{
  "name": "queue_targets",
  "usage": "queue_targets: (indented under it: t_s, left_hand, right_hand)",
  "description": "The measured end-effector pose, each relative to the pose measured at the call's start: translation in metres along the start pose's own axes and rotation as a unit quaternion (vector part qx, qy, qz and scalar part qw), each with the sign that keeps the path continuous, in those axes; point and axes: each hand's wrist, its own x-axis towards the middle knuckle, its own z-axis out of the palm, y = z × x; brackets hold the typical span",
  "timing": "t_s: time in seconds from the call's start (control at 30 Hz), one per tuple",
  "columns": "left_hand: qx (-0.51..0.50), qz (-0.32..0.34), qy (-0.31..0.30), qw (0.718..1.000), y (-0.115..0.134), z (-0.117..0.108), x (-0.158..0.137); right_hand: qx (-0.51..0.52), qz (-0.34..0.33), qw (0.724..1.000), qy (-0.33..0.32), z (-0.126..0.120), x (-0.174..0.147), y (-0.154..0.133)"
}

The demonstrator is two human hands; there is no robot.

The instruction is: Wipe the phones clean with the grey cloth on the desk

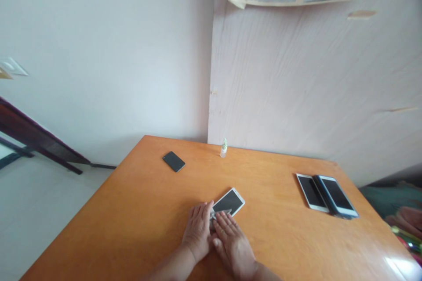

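A white smartphone (230, 201) with a dark screen lies at a slant on the table in front of me. My left hand (198, 229) grips its near left end, the fingers bent along the side. Over the lower part of the phone, my right hand (233, 242) presses a small greyish cloth (212, 224) with its fingers close together. Most of the cloth is hidden beneath that hand. Both hands sit side by side, almost touching, and cover the phone's near end.
On the wooden table (138, 210), a black phone (173, 161) lies at the back left. A small spray bottle (223, 148) stands near the back edge. To the right lie a white phone (311, 192) and a blue-edged phone (336, 195). A wall (165, 52) rises behind.
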Motion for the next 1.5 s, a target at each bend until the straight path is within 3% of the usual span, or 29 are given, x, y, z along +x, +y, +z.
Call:
queue_targets:
  t_s: [0.1,0.23,0.3,0.5,0.7,0.87,1.03,1.2,1.33,1.5]
  left_hand:
    - [-0.004,-0.004,0.006,1.0,0.0,0.0,0.0]
    - [0.002,-0.01,0.004,1.0,0.005,-0.003,0.003]
    - [0.006,-0.014,0.002,1.0,0.006,-0.003,0.003]
    - [0.0,-0.004,0.014,1.0,0.005,-0.003,0.002]
    - [0.018,-0.003,0.016,1.0,0.008,-0.006,0.005]
    - [0.009,-0.004,0.001,1.0,0.006,-0.005,0.004]
    - [0.0,-0.014,-0.015,1.0,0.006,-0.005,0.004]
    - [0.008,-0.011,-0.01,1.0,0.006,-0.005,0.003]
    - [0.015,-0.005,-0.002,1.0,0.007,-0.006,0.004]
    - [0.015,-0.004,-0.006,1.0,0.007,-0.007,0.005]
  right_hand:
    - [0.006,0.001,1.0,-0.019,-0.003,0.014,0.005]
    - [-0.045,0.128,0.991,0.02,-0.008,0.04,0.034]
    - [-0.061,0.162,0.984,0.042,-0.003,0.044,0.034]
    - [-0.008,0.032,0.999,0.023,0.011,0.026,0.003]
    - [-0.02,0.127,0.99,0.053,-0.004,0.035,0.044]
    - [0.074,0.118,0.987,0.08,-0.006,0.031,0.039]
    - [0.207,0.257,0.939,0.095,-0.025,0.035,0.043]
    - [0.097,0.331,0.935,0.086,-0.028,0.038,0.06]
    - [0.059,0.261,0.962,0.05,-0.012,0.034,0.044]
    - [0.01,0.146,0.988,-0.049,-0.009,0.037,0.027]
